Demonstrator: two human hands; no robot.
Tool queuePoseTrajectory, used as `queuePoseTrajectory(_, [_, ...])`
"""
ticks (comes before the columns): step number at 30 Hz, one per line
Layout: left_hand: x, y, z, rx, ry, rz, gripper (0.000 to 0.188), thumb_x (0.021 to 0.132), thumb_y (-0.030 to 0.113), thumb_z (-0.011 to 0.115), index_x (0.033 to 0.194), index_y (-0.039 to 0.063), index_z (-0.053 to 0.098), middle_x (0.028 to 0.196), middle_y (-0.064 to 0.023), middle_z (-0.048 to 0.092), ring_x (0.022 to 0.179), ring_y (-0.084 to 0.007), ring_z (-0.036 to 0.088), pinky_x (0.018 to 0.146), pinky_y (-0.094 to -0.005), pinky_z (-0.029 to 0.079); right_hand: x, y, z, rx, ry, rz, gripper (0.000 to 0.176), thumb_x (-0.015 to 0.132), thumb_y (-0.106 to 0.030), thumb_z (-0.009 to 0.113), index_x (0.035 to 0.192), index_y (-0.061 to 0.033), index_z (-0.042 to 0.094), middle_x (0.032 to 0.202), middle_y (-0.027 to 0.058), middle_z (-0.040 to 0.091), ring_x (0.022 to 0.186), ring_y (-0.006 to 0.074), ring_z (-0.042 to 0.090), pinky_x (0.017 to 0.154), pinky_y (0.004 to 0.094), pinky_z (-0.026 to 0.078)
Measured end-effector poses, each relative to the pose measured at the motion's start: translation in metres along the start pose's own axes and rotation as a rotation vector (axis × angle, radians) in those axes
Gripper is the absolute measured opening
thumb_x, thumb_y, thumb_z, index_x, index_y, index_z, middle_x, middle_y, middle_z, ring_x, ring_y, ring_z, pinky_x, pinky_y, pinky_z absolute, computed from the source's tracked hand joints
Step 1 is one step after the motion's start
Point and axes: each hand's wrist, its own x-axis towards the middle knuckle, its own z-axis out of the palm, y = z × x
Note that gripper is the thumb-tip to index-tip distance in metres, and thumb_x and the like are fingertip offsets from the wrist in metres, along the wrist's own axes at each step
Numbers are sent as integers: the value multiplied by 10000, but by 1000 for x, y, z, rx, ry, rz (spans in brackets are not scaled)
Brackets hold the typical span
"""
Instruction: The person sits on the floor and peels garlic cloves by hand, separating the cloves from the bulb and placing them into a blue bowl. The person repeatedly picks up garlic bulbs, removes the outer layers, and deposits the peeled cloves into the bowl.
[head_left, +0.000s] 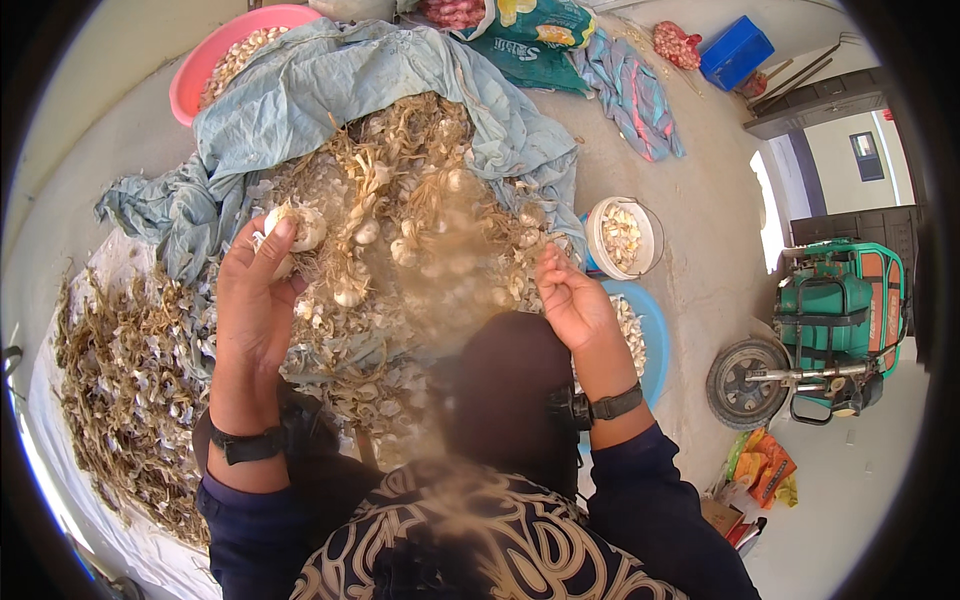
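My left hand (259, 281) grips a white garlic bulb (306, 229) between thumb and fingers, above the left side of a heap. My right hand (574, 300) is raised over the heap's right edge, its fingers curled together; whether something small is between them cannot be told. Before me lies the heap of dried garlic stalks (367, 161) with whole bulbs (405, 251) and loose skins among them. A pale blue-green cloth (300, 112) lies around its far side. A white bucket (655, 244) of garlic cloves stands just beyond my right hand, and a blue basin (660, 330) of cloves is beside my right forearm.
A pink basin (184, 82) of cloves stands at far left. Dry stalks and skins (135, 397) cover a pale sheet at left. Green sacks (525, 64), a striped cloth (626, 97), a red net bag (675, 45) and a blue crate (735, 52) lie beyond. A green three-wheeler (832, 315) stands right.
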Motion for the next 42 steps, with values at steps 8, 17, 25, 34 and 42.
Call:
queuePoseTrajectory(8, [3, -2, -10, 16, 51, 2, 259, 929, 210, 684, 1145, 78, 632, 1068, -11, 679, 975, -103, 631, 824, -255, 487, -33, -93, -238, -854, 459, -461, 404, 995, -131, 570, 1274, 157, 519, 1167, 223, 641, 1104, 226, 624, 915, 297, 525])
queuePoseTrajectory(17, [7, -6, -7, 14, 57, -33, 252, 950, 242, 657, 1142, 81, 632, 1079, -6, 663, 991, -94, 613, 797, -246, 477, -72, -110, -277, -1823, 740, -524, 638, 939, -386, 648, 1191, 194, 558, 1143, 271, 654, 1065, 302, 639, 916, 365, 506])
queuePoseTrajectory(25, [3, -5, -3, 107, -75, -42, 231, 958, 253, 649, 1121, 101, 587, 1058, 7, 652, 945, -73, 600, 746, -240, 468, -44, -50, -8, -11, 163, -224, 286, 1015, -94, 502, 1252, 66, 501, 1216, 170, 564, 1089, 290, 594, 862, 361, 553])
queuePoseTrajectory(34, [1, -10, 0, 163, -238, -86, 301, 957, 237, 656, 1195, 74, 567, 1071, -1, 659, 952, -89, 629, 758, -236, 497, -91, 65, 100, -427, -348, 155, 277, 983, -142, 579, 1229, -16, 552, 1116, 83, 628, 992, 186, 616, 832, 318, 527])
queuePoseTrajectory(42, [-5, -19, 6, 236, -426, -37, 483, 857, 275, 780, 1218, 40, 562, 1072, -28, 656, 972, -146, 644, 856, -294, 522, -68, 127, 121, -665, -430, -109, 313, 904, -19, 653, 1200, 13, 557, 1069, 74, 588, 868, 97, 587, 688, 243, 564])
